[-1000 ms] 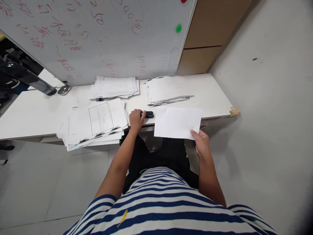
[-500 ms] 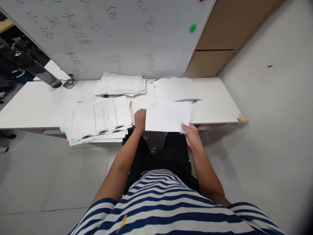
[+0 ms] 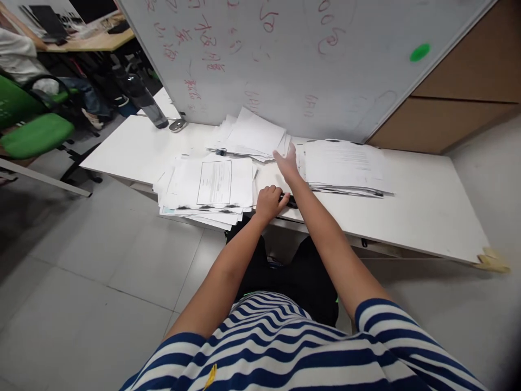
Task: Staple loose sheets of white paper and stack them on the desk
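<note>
My left hand [image 3: 268, 204] rests at the table's front edge, its fingers curled on one end of a black, stapler-like object [image 3: 291, 201], mostly covered by the hand and my right forearm. Farther back, my right hand [image 3: 288, 164] reaches to the right edge of the rear paper stack [image 3: 254, 133]. Its thumb and fingers are spread apart, touching or very near the sheets; slight blur hides the exact contact. The top sheet there lies askew, blank side up. Left of my left hand is a printed paper stack [image 3: 228, 182], overhanging the front edge.
Another paper stack [image 3: 344, 165] lies to the right. A whiteboard [image 3: 293, 60] with red writing stands behind the table [image 3: 431, 201]. A dark bottle [image 3: 146, 100] and a computer mouse [image 3: 178, 125] are at the left rear. A seated person [image 3: 24, 60] is beyond, near a green chair [image 3: 36, 133].
The blank sheet that was between my hands is gone from there; a blank sheet now tops the rear stack. My right hand has moved back and left. The view has turned left.
</note>
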